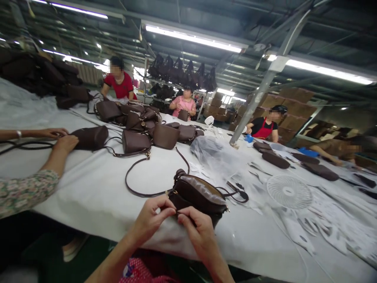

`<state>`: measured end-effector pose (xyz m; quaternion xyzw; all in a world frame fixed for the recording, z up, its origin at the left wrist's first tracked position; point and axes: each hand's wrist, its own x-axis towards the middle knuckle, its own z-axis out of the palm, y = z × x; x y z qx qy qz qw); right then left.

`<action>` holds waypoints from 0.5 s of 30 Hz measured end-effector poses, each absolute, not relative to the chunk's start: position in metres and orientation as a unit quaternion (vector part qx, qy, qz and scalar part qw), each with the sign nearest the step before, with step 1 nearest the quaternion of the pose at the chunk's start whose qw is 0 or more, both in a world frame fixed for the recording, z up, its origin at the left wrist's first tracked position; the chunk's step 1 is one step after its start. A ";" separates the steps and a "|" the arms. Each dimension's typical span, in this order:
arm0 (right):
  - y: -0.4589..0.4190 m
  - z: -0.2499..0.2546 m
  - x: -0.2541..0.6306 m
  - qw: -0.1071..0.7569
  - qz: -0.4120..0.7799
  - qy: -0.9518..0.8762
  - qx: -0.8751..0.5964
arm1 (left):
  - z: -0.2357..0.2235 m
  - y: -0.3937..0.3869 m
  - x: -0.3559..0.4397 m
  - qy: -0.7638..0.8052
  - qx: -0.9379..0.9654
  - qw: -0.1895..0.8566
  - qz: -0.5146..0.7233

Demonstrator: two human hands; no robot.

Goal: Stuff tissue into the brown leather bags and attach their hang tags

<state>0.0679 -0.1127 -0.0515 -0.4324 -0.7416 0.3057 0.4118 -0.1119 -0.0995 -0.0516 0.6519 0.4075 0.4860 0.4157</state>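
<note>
A dark brown handbag point(200, 193) stands on the white-covered table right in front of me, its top facing up and gold-coloured metal fittings at its ends. My left hand point(157, 216) and my right hand point(197, 226) meet at the bag's near left side. Thumb and forefinger are pinched together on each hand. Something small and dark shows between the fingertips, too small to name. From the bag a thin brown strap point(127, 181) loops out to the left across the cloth.
Several brown bags point(137, 141) are heaped beyond mine. At left, a co-worker's hands point(63, 139) touch another bag point(92, 137). Clear plastic point(213, 153), a white fan point(290, 192) and paper scraps point(338, 220) lie to the right. A metal post point(256, 98) rises from the table; other people work across it.
</note>
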 end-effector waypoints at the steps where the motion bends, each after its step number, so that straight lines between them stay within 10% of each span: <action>1: -0.108 -0.049 0.067 0.414 0.292 -0.748 -0.428 | -0.053 -0.094 -0.113 0.405 0.631 0.438 0.496; 15: -0.042 -0.029 0.048 0.208 -0.152 -0.820 -0.511 | -0.091 -0.007 -0.086 0.412 0.580 0.411 0.570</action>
